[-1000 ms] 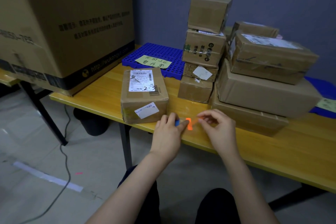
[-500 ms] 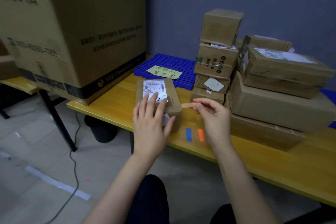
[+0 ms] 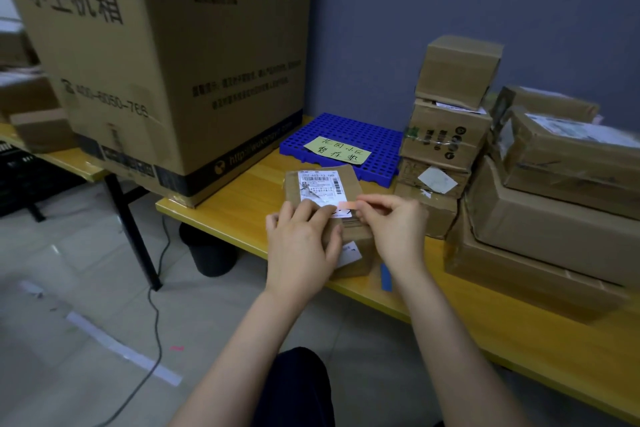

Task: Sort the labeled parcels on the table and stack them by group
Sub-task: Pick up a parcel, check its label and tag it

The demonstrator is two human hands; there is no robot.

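Observation:
A small cardboard parcel (image 3: 349,180) with a white shipping label (image 3: 318,186) lies near the front edge of the yellow table (image 3: 519,319). My left hand (image 3: 301,246) rests flat on the parcel's top, fingers straight. My right hand (image 3: 394,236) pinches a pale orange sticker strip (image 3: 348,205) and holds it over the lower edge of the label. A blue sticker (image 3: 386,277) lies on the table just right of the parcel. A blue plastic grid pad (image 3: 374,135) with a yellow handwritten note (image 3: 337,150) sits behind the parcel.
A very large printed carton (image 3: 166,55) stands at the table's left end. A narrow stack of small boxes (image 3: 446,135) rises right of the pad, and a stack of wider boxes (image 3: 554,218) fills the right side. A cable and a dark bin are on the floor below.
My left hand slid further onto the parcel's top. My right hand carried the orange strip from beside the parcel to over its label. The view moved closer and leftward.

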